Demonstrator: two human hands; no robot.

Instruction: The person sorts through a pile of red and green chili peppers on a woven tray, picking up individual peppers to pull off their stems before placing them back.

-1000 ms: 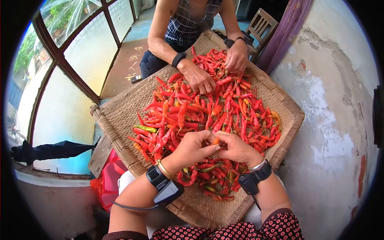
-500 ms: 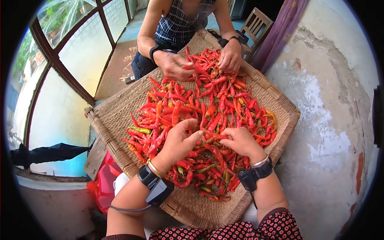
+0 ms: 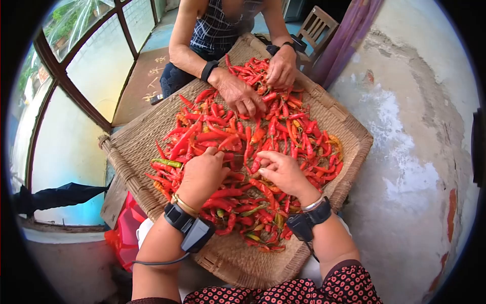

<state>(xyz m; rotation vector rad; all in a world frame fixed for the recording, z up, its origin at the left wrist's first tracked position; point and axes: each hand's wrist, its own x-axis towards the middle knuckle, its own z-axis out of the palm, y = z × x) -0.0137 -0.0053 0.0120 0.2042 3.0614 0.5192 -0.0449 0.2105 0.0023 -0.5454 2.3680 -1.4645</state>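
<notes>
Red chili peppers (image 3: 238, 191) lie in a heap on a woven basket tray (image 3: 134, 139), with a few green and orange ones among them. My left hand (image 3: 201, 175) is over the left part of the heap, its fingers bent together against the peppers; what lies between them is hidden. A little to its right, my right hand (image 3: 287, 175) pinches a red chili pepper (image 3: 256, 164) between thumb and fingers. One greenish pepper (image 3: 167, 162) rests left of my left hand.
Across the tray, another person's hands (image 3: 240, 96) work in the far peppers. A window frame (image 3: 66, 76) and black umbrella (image 3: 66, 195) are at left, with a red plastic bag (image 3: 129, 228) below. A worn wall (image 3: 405, 152) stands close on the right; a wooden chair (image 3: 316, 30) is behind.
My left hand has turned knuckles up and its spread fingers have closed down onto the peppers. My right hand has shifted slightly left. The other person's hand has reached lower into the heap.
</notes>
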